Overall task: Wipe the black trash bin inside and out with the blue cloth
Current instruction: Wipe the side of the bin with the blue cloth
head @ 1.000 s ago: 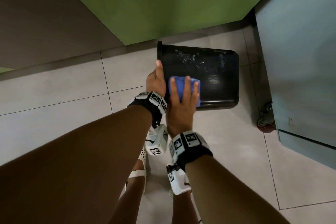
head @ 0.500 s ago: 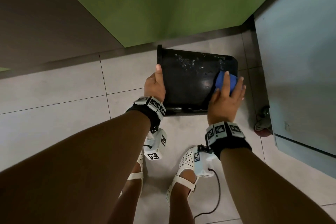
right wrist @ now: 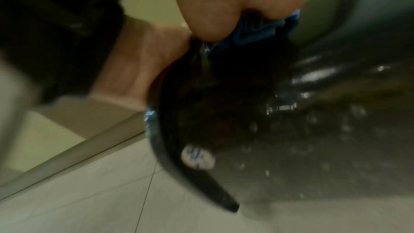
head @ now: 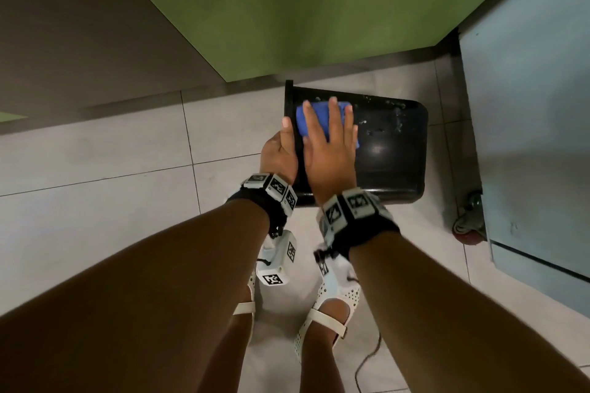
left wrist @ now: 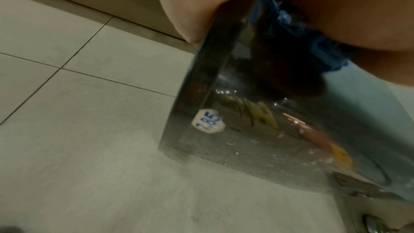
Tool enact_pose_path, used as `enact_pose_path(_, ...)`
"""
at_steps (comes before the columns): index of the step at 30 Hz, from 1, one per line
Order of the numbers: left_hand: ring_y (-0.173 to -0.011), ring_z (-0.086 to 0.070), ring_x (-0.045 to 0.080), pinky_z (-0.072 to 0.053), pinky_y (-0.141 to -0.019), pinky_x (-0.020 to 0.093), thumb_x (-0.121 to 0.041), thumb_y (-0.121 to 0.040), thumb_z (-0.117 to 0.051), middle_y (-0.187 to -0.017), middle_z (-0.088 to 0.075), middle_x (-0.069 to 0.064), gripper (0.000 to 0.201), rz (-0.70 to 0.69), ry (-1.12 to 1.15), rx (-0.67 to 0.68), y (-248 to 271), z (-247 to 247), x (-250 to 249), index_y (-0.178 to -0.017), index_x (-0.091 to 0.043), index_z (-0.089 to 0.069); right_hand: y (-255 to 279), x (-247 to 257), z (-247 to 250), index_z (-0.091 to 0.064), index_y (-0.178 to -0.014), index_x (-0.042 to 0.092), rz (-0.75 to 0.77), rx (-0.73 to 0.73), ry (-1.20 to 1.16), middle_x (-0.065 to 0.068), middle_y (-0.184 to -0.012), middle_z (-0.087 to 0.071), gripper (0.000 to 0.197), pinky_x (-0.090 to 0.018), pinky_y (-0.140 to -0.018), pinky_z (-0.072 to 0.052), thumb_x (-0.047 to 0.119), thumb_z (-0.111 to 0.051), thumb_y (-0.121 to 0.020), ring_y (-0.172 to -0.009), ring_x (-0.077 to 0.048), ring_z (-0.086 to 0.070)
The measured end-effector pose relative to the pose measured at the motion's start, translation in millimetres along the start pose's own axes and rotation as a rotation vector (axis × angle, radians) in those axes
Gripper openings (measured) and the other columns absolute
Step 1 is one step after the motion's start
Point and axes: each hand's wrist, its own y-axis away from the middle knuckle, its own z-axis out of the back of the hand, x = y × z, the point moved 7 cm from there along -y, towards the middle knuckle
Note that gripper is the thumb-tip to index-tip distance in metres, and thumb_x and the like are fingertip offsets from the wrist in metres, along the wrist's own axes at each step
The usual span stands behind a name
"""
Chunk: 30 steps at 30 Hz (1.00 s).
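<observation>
The black trash bin (head: 389,156) lies on its side on the tiled floor, its rim to the left. My left hand (head: 282,150) grips that rim, thumb along the outside; its fingers are hidden. My right hand (head: 330,137) lies flat with straight fingers on the blue cloth (head: 308,120), pressing it onto the bin's upper side near the rim. White specks dot the far right of that side. In the left wrist view the bin (left wrist: 246,130) shows a white price sticker (left wrist: 208,121) and the cloth (left wrist: 313,45) under my palm. The right wrist view is blurred, with cloth (right wrist: 257,33) on the bin (right wrist: 291,130).
A green wall stands just behind the bin. A pale grey cabinet (head: 526,137) on a castor wheel (head: 469,226) stands close on the right. My feet in white sandals (head: 329,313) are below the bin, with a thin cable (head: 370,357) on the floor beside them.
My right hand has slid the blue cloth from the bin's right end across to the left, up near the rim. The left hand has kept its hold on the rim.
</observation>
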Motion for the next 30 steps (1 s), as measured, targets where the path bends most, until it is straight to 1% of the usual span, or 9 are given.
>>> enact_pose_path(4, -0.082, -0.06, 0.023, -0.045, -0.075, 0.026, -0.045, -0.098, -0.026, -0.086, -0.064, 0.008, 0.056, 0.013, 0.007, 0.019, -2, -1, 1, -0.09, -0.006, -0.065, -13, 2, 3, -0.026, -0.143, 0.022, -0.02, 0.036, -0.025, -0.017, -0.153, -0.012, 0.048, -0.05, -0.114, -0.004, 0.022, -0.037, -0.096, -0.141, -0.037, -0.001)
enact_pose_path(8, -0.066, -0.055, 0.007, -0.042, -0.061, 0.018, -0.046, -0.098, -0.027, -0.074, -0.06, -0.001, 0.051, 0.064, 0.05, 0.032, 0, -3, 3, -0.083, -0.01, -0.06, 42, -5, -9, -0.027, -0.14, 0.02, 0.051, -0.041, 0.013, -0.02, -0.149, -0.018, 0.06, -0.055, -0.107, -0.02, 0.025, -0.049, -0.085, -0.138, -0.041, -0.013)
enact_pose_path(12, -0.071, -0.059, 0.012, -0.045, -0.06, 0.017, -0.05, -0.096, -0.028, -0.074, -0.061, -0.002, 0.051, 0.107, 0.076, 0.044, 2, -3, 9, -0.079, -0.015, -0.06, 81, -15, -16, -0.026, -0.138, 0.025, 0.079, -0.05, -0.008, -0.012, -0.148, -0.009, 0.062, -0.055, -0.106, -0.03, 0.018, -0.059, -0.086, -0.138, -0.034, -0.011)
enact_pose_path(16, -0.068, -0.057, 0.006, -0.042, -0.059, 0.013, -0.05, -0.096, -0.027, -0.072, -0.061, -0.006, 0.053, 0.095, 0.066, 0.042, 0, -2, 6, -0.084, -0.011, -0.062, 68, -10, -14, -0.024, -0.138, 0.032, 0.048, 0.0, -0.032, -0.014, -0.15, 0.004, 0.051, -0.048, -0.113, -0.006, 0.048, -0.037, -0.092, -0.14, -0.035, -0.003)
enact_pose_path(21, -0.065, -0.057, 0.014, -0.043, -0.058, 0.019, -0.05, -0.096, -0.027, -0.069, -0.06, 0.0, 0.056, 0.104, 0.049, 0.036, 0, -2, 6, -0.075, -0.009, -0.058, 47, -3, -6, -0.046, -0.128, 0.023, 0.013, -0.049, -0.042, -0.022, -0.143, -0.035, 0.042, -0.054, -0.109, -0.024, 0.042, -0.027, -0.096, -0.134, -0.035, -0.019)
enact_pose_path(24, -0.078, -0.059, 0.022, -0.048, -0.072, 0.028, -0.051, -0.096, -0.026, -0.081, -0.063, 0.007, 0.058, 0.098, 0.024, 0.041, -2, -3, 6, -0.086, -0.006, -0.061, 42, -7, 0, -0.054, -0.122, 0.013, 0.056, -0.042, -0.08, -0.024, -0.133, -0.047, 0.047, -0.053, -0.103, -0.036, 0.041, -0.027, -0.095, -0.125, -0.042, -0.039)
enact_pose_path(26, -0.08, -0.057, 0.024, -0.048, -0.08, 0.036, -0.051, -0.096, -0.026, -0.083, -0.06, 0.011, 0.058, 0.095, 0.004, 0.036, -3, -3, 10, -0.085, -0.005, -0.06, 31, -34, 18, -0.049, -0.127, 0.021, -0.041, -0.137, -0.125, -0.017, -0.139, -0.041, 0.038, -0.041, -0.101, -0.044, 0.033, -0.042, -0.091, -0.127, -0.036, -0.041)
enact_pose_path(28, -0.078, -0.053, 0.023, -0.048, -0.08, 0.038, -0.053, -0.095, -0.026, -0.082, -0.056, 0.012, 0.063, 0.089, -0.012, 0.034, -4, -3, 12, -0.088, 0.0, -0.06, 23, -71, 36, -0.034, -0.137, 0.031, -0.283, -0.186, -0.197, -0.006, -0.148, -0.024, 0.046, -0.014, -0.102, -0.035, 0.028, -0.047, -0.093, -0.134, -0.023, -0.032)
enact_pose_path(30, -0.078, -0.053, 0.023, -0.048, -0.078, 0.037, -0.054, -0.095, -0.025, -0.082, -0.055, 0.012, 0.069, 0.092, -0.022, 0.043, -6, -4, 11, -0.092, 0.006, -0.06, 21, -101, 55, -0.023, -0.143, 0.023, -0.414, -0.28, -0.164, -0.011, -0.152, -0.014, 0.054, -0.02, -0.103, -0.031, 0.026, -0.047, -0.094, -0.137, -0.025, -0.026)
